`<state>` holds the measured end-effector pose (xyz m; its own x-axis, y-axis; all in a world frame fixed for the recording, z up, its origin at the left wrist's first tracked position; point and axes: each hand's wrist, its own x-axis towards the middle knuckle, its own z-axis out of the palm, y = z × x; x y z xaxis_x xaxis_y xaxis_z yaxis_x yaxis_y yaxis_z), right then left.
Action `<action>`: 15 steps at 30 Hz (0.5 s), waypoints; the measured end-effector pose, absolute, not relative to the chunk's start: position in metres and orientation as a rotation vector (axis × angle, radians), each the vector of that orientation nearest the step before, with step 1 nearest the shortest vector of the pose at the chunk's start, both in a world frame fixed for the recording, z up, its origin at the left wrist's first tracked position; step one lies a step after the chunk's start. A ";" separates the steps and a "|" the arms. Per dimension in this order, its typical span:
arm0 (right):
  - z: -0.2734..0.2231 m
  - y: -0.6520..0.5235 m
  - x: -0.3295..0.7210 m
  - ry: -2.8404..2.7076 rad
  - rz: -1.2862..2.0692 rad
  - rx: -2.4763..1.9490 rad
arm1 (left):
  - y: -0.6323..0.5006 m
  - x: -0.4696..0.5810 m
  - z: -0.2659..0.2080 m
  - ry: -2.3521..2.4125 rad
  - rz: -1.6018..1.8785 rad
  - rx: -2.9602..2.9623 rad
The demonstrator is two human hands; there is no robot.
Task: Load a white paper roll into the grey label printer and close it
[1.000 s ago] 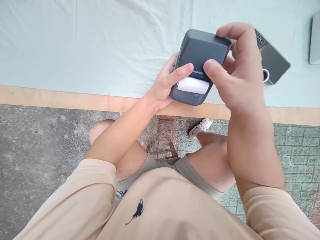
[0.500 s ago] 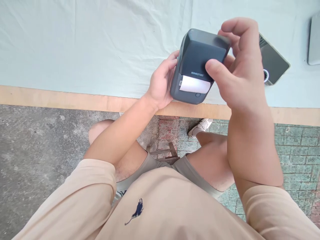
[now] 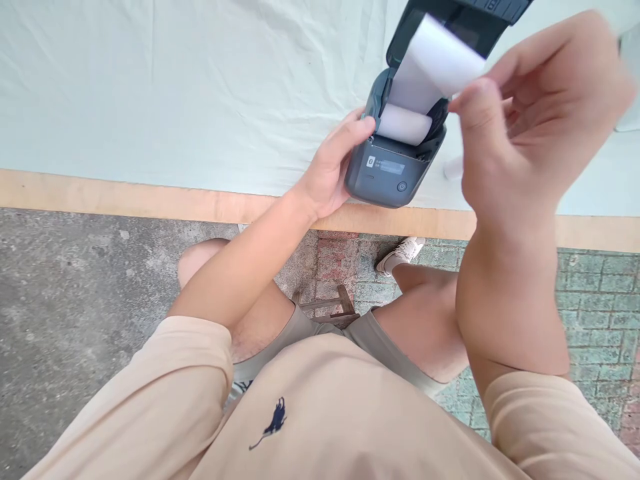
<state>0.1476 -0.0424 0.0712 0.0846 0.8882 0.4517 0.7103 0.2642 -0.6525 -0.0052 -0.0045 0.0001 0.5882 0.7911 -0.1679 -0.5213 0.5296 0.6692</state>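
Note:
My left hand [image 3: 336,160] grips the side of a dark label printer [image 3: 383,187], its thumb on the rim near the paper bay. The printer's lid [image 3: 463,23] is swung up, away from me. Inside the bay lies a white roll of label paper [image 3: 406,125], and a strip of it runs up in front of the lid and curls over. My right hand [image 3: 540,113] pinches the strip's edge between thumb and fingers, to the right of the printer. A small label and a power button show on the printer's front.
A pale cloth [image 3: 200,100] covers the table, whose bare wooden edge [image 3: 125,197] runs along the near side. My right hand hides most of what lies behind it. Below are my legs and a wooden stool [image 3: 345,307].
The printer's lid, closed before, now stands raised, and the roll inside shows. My right hand has moved from the lid to the right and taken hold of the paper strip.

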 end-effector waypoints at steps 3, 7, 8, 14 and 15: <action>0.068 -0.040 0.151 -1.727 0.202 -1.402 | -0.007 -0.005 0.004 0.427 0.828 0.659; 0.068 -0.038 0.155 -1.626 0.124 -1.356 | -0.006 -0.003 0.001 0.420 0.832 0.663; 0.068 -0.039 0.155 -1.612 0.101 -1.367 | -0.006 -0.003 0.000 0.419 0.839 0.652; 0.070 -0.044 0.155 -1.804 0.032 -1.565 | -0.008 -0.003 0.000 0.409 0.873 0.636; 0.071 -0.044 0.155 -1.869 0.051 -1.611 | -0.009 -0.002 0.000 0.406 0.876 0.664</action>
<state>0.1553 -0.0442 0.0709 -0.0224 0.8938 0.4480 0.8679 0.2398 -0.4351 -0.0024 -0.0092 0.0000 0.5848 0.8090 -0.0600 -0.5688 0.4616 0.6807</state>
